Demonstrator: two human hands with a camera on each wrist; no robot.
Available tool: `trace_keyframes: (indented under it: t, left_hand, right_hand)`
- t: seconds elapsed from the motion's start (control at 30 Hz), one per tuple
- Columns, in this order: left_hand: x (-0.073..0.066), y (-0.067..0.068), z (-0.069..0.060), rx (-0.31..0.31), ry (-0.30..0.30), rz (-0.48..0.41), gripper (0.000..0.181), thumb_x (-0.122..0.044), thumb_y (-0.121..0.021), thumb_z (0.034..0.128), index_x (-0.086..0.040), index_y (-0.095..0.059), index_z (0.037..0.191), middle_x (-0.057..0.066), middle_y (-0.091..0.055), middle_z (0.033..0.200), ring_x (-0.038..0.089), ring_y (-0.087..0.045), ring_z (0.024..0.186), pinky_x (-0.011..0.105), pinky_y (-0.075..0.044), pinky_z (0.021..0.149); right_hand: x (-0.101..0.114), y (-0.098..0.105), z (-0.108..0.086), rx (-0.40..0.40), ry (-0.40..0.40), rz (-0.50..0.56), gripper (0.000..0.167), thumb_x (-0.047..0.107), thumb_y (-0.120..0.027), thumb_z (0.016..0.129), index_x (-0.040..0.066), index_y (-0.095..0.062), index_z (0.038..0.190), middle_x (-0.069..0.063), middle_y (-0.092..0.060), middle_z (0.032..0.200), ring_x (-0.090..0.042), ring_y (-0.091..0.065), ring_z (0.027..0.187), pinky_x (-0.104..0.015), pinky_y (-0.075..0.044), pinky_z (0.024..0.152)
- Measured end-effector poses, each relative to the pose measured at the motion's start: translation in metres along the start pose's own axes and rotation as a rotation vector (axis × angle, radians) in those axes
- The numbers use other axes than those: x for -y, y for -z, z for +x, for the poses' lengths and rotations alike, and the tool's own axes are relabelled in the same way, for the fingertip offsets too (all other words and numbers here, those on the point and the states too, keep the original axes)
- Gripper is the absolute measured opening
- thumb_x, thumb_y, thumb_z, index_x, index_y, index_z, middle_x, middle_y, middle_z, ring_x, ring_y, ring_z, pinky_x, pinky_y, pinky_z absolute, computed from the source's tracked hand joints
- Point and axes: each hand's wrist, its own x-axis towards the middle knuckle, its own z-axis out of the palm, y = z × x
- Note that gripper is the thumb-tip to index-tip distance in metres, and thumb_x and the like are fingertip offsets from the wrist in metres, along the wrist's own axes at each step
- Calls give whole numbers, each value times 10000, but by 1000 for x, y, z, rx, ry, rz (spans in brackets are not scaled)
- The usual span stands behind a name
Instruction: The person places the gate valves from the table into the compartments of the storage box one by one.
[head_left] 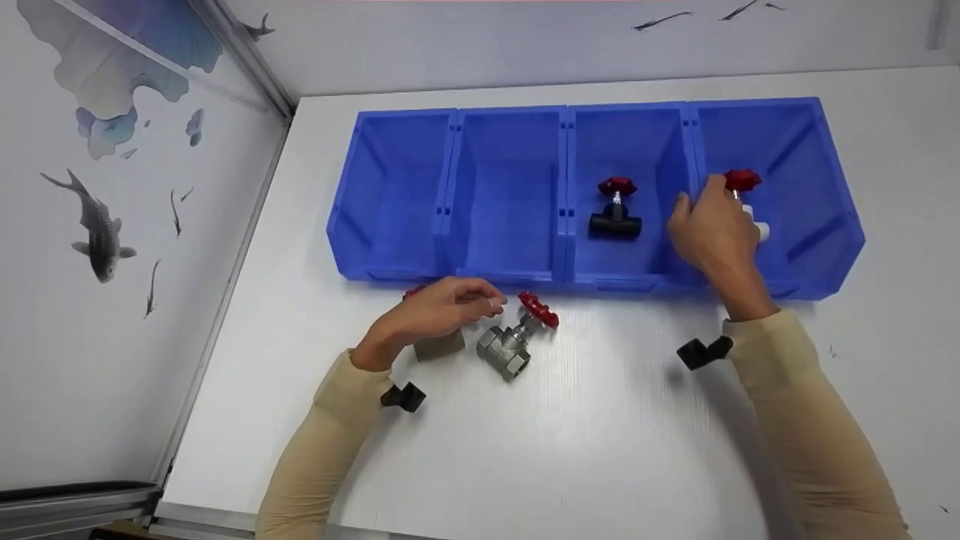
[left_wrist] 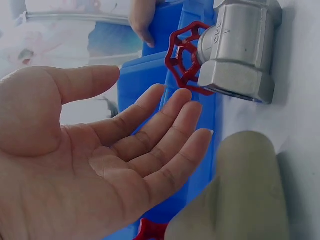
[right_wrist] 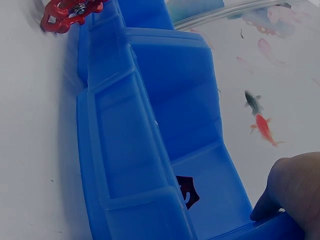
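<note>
My left hand [head_left: 446, 307] hovers over the table with loosely bent fingers and an empty palm, plain in the left wrist view. Beside its fingertips lies a steel valve [head_left: 504, 351] with a red handwheel [left_wrist: 187, 57]. Partly under this hand is a tan-olive fitting [left_wrist: 250, 185] with a red handle [left_wrist: 151, 230]. My right hand [head_left: 716, 232] reaches into the rightmost bin, thumb apart from the index finger near the divider. Next to its fingers is a white valve [head_left: 763, 230] with a red handwheel [head_left: 742, 180], partly hidden by the hand; no grip on it shows.
Four joined blue bins [head_left: 510, 277] stand across the back of the white table [head_left: 570, 450]. A black valve [head_left: 615, 225] with a red handwheel sits in the third from left. A panel with painted fish [head_left: 101, 232] borders the left side.
</note>
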Motion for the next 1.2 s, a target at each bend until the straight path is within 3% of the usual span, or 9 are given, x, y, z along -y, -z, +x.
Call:
trace_keyframes:
  t: [0.57, 0.73, 0.97, 1.2]
  left_hand:
    - [8, -19, 13, 8, 142, -97, 312, -326, -610, 987, -163, -665, 1246, 7, -637, 1211, 208, -564, 1122, 414, -394, 1048]
    - [9, -22, 15, 21, 144, -112, 301, -342, -619, 978, -200, -679, 1236, -11, -630, 1207, 196, -551, 1126, 420, -379, 1052]
    - [10, -25, 18, 48, 131, -131, 304, -348, -601, 986, -167, -679, 1217, -1, -639, 1106, 169, -559, 1009, 355, -430, 909]
    - [7, -26, 21, 83, 152, -93, 344, -328, -572, 996, -139, -650, 1273, -13, -637, 1119, 156, -555, 1013, 351, -432, 917]
  right_hand:
    - [0, 0, 0, 3, -3, -3, 611, 375, -303, 1046, -99, -281, 1431, -381, -496, 1276, -576, -507, 1123, -691, -393, 883]
    - [-1, 0, -1, -3, 4, 9, 604, 371, -309, 1047, -100, -288, 1426, -377, -498, 1274, -572, -509, 1118, -693, -390, 885]
    - [-1, 0, -1, -5, 6, 10, 595, 371, -308, 1046, -99, -299, 1409, -373, -511, 1243, -567, -527, 1079, -674, -408, 862]
    - [0, 0, -1, -6, 0, 6, 599, 380, -303, 1041, -93, -305, 1409, -375, -516, 1255, -573, -518, 1103, -678, -405, 865]
